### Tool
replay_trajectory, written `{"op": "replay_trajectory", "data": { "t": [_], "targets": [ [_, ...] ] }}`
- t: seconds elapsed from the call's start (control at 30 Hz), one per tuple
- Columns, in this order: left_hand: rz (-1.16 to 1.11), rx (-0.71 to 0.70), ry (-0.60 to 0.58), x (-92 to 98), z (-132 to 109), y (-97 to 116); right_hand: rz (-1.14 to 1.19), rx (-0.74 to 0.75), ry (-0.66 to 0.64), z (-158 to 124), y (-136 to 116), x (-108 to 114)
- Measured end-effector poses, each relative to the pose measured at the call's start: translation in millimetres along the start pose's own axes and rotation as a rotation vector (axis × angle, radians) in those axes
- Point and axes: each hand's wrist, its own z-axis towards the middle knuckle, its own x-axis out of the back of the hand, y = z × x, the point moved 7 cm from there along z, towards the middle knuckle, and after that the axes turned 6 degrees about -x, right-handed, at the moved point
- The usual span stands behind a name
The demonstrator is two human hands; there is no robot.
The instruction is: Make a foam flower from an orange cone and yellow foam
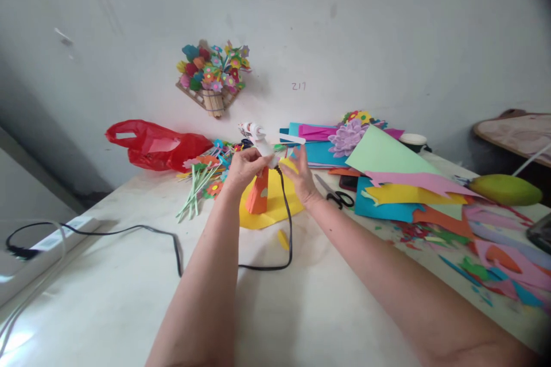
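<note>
My left hand [244,167] is closed around the grip of a white glue gun [257,136], held up above the table. Its black cord [284,223] hangs down and runs left across the table. My right hand [301,175] is raised beside the gun with fingers spread; whether they pinch the white glue stick [291,139] at the gun's back I cannot tell. Under the hands an orange foam piece [258,194] stands on a yellow foam sheet [275,209].
Green-stemmed foam flowers [202,180] and a red plastic bag [155,144] lie at the left. Black scissors [338,196], stacked coloured foam sheets [387,178] and scraps fill the right. A flower basket [213,77] hangs on the wall. A power strip [64,232] sits far left.
</note>
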Motion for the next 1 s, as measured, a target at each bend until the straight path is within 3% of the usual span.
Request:
{"op": "replay_trajectory", "data": {
  "t": [0.07,0.13,0.37,0.5,0.67,0.87,1.0],
  "targets": [
    [-0.027,0.027,0.011,1.2,-1.4,-4.7,0.136,-0.186,-0.085,-3.4,22.7,-12.0],
    [-0.055,0.064,0.017,2.4,-3.8,-8.9,0.205,-0.275,-0.201,-7.3,32.2,-25.5],
    [-0.147,0.123,0.117,16.4,-11.4,-20.2,0.244,-0.321,-0.454,-15.3,39.1,-36.4],
    [-0.185,0.147,0.131,20.1,-14.7,-27.4,0.352,-0.359,-0.459,-16.5,41.9,-38.2],
    [-0.222,0.155,0.132,23.3,-19.8,-31.8,0.198,-0.282,-0.481,-22.7,40.7,-53.2],
    [-0.179,0.146,0.191,35.3,-22.3,-31.9,0.017,-0.310,-0.308,-25.2,49.4,-65.4],
    [-0.181,0.128,0.282,55.3,-20.7,-30.5,-0.058,-0.354,-0.280,-29.0,53.5,-70.8]
  ]
}}
